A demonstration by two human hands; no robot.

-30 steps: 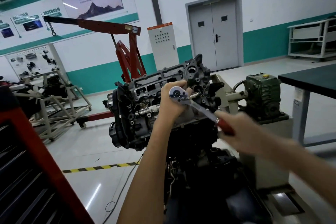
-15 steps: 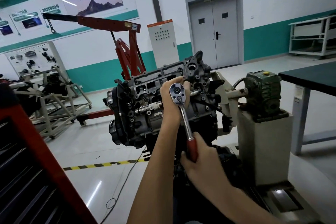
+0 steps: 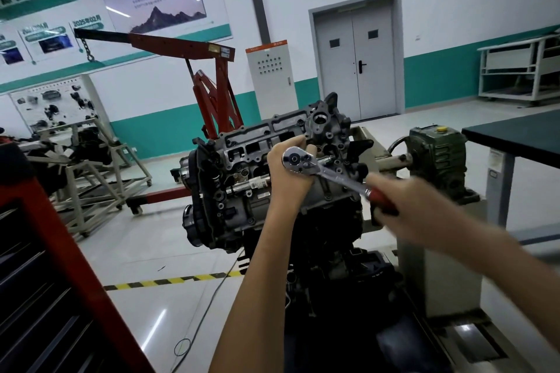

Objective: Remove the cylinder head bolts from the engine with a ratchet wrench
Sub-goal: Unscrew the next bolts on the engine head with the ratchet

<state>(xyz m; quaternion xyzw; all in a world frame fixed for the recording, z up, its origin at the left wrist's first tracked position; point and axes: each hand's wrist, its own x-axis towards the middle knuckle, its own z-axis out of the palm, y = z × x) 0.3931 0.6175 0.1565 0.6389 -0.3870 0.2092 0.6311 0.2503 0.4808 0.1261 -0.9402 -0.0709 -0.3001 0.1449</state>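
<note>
The engine [image 3: 242, 179] hangs tilted on its stand, the cylinder head [image 3: 327, 124] facing me. A chrome ratchet wrench [image 3: 333, 174] with a red grip lies across the head. My left hand [image 3: 288, 179] cups the ratchet's round head [image 3: 295, 159] and presses it against the engine. My right hand [image 3: 403, 200], blurred, is wrapped around the red grip, which points down and to the right. The bolt under the ratchet head is hidden by my left hand. A chrome extension bar [image 3: 248, 185] sticks out to the left of my left hand.
A red tool cabinet [image 3: 45, 266] fills the lower left. Behind the engine stands a red engine crane [image 3: 212, 94]. A green gearbox [image 3: 436, 157] on the stand sits at right, beside a dark table [image 3: 515, 136]. A cable [image 3: 206, 312] and a yellow-black floor stripe [image 3: 169, 281] lie below.
My right hand has swung the wrench handle from pointing straight down up to the right, where it was one second ago. My left hand has stayed on the ratchet head.
</note>
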